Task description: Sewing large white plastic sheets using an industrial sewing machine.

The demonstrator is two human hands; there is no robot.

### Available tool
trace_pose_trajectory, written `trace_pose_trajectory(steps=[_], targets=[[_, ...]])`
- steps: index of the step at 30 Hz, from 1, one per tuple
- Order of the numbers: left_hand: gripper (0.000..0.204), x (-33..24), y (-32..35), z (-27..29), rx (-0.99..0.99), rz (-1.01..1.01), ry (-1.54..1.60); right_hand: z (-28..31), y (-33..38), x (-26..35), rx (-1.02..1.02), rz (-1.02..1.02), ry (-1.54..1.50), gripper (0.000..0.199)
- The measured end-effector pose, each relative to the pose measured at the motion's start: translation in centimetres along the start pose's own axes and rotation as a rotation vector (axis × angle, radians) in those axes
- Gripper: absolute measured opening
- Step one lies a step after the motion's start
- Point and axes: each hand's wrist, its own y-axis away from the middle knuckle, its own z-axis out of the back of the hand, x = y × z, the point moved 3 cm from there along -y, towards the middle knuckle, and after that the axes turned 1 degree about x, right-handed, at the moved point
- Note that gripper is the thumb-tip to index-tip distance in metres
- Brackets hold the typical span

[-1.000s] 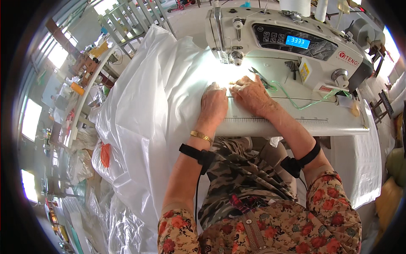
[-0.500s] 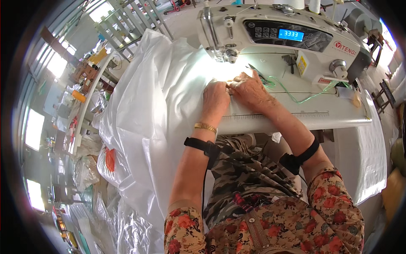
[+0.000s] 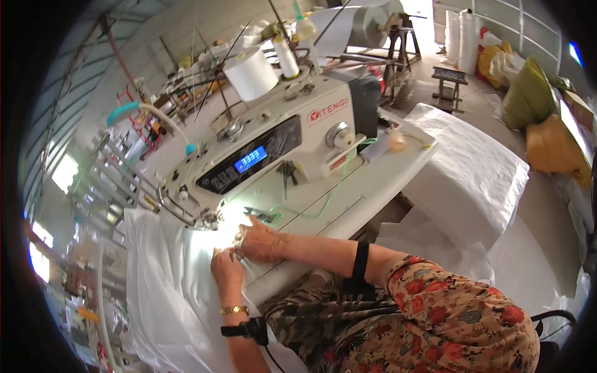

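Observation:
A sewing machine (image 3: pixel 292 133) with a lit display stands in front of me, its lamp glaring over the needle area. My left hand (image 3: pixel 227 271) and my right hand (image 3: pixel 261 241) meet just in front of the needle, fingertips together. Both are closed on the edge of a shiny white sheet (image 3: pixel 165 286), which spreads down to the left; glare and knuckles partly hide the pinched edge. Beside my right fingers lie dark thread snips (image 3: pixel 261 215). Loose green thread (image 3: pixel 320 214) trails across the machine bed, and a small black tool (image 3: pixel 287 173) is farther back.
A large white thread cone (image 3: pixel 250 73) and a thinner spool (image 3: pixel 285 57) stand behind the machine. White sheeting (image 3: pixel 463 168) drapes off the table's right side. Farther off are a stool (image 3: pixel 449 84), a big roll (image 3: pixel 367 26), a green sack (image 3: pixel 528 96) and a metal rack (image 3: pixel 118 171).
My view has swung to the right, so the machine and hands now appear lower and farther left, tilted. Both hands stay together by the needle, on the white sheet.

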Motion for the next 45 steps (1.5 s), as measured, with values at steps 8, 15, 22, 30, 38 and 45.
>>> trace_pose_trajectory(steps=[8, 15, 22, 30, 38, 45], targets=[[0.032, 10.5, 0.9, 12.3, -0.188, -0.232, 0.024, 0.2, 0.5, -0.2, -0.044, 0.019, -0.069, 0.014], [0.062, 28.0, 5.3, 14.3, -0.148, 0.514, -0.301, 1.5, 0.5, 0.3, 0.066, 0.002, -0.131, 0.016], [0.069, 30.8, 7.1, 7.5, -0.151, 0.469, 0.031, 1.2, 0.5, 0.4, -0.055, 0.058, -0.142, 0.017], [0.051, 26.2, 5.7, 7.9, -0.273, 0.648, 0.790, 1.1, 0.5, 0.5, -0.023, 0.051, -0.079, 0.018], [0.041, 23.5, 5.5, 7.3, -0.186, 0.749, 1.160, 1.6, 0.5, 0.9, -0.006, 0.055, -0.050, 0.017], [0.031, 27.8, 8.4, 8.3, 0.000, 0.449, 0.376, 1.1, 0.7, 0.9, -0.034, 0.053, 0.016, 0.020]])
